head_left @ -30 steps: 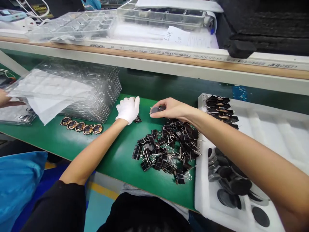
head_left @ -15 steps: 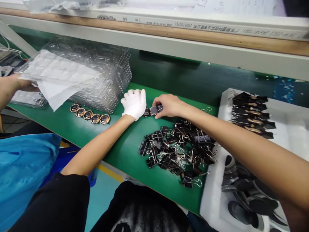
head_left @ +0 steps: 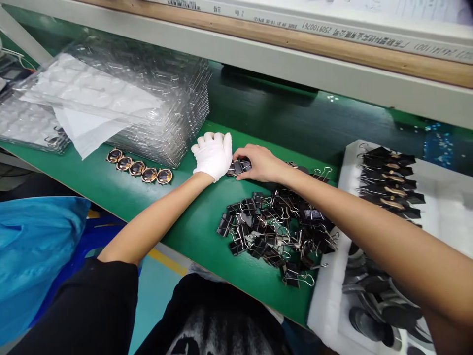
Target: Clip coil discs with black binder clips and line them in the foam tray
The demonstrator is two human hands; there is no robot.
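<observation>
My left hand (head_left: 212, 157), in a white glove, rests on its side on the green table with its fingers curled. Against its palm side is a small round piece with black binder clips (head_left: 237, 166) on it. From the right, my bare right hand (head_left: 257, 162) pinches a clip there between thumb and fingers. The glove hides the far end of the piece. Just below both hands lies a loose pile of black binder clips (head_left: 273, 224) with silver wire handles. To the left, several gold-rimmed dark round pieces (head_left: 137, 168) lie in a row.
Stacked clear plastic trays (head_left: 173, 118) with white paper (head_left: 88, 123) stand at the back left. A white foam box (head_left: 325, 291) at right holds clipped pieces (head_left: 391, 177) and grey-black discs (head_left: 380, 308). A shelf beam (head_left: 258, 61) crosses above. Blue cloth (head_left: 37, 256) is at left.
Another person's hand at the left edge has gone out of view. The grey disc face between my hands has become mostly covered by black clips. My head view has shifted slightly.
</observation>
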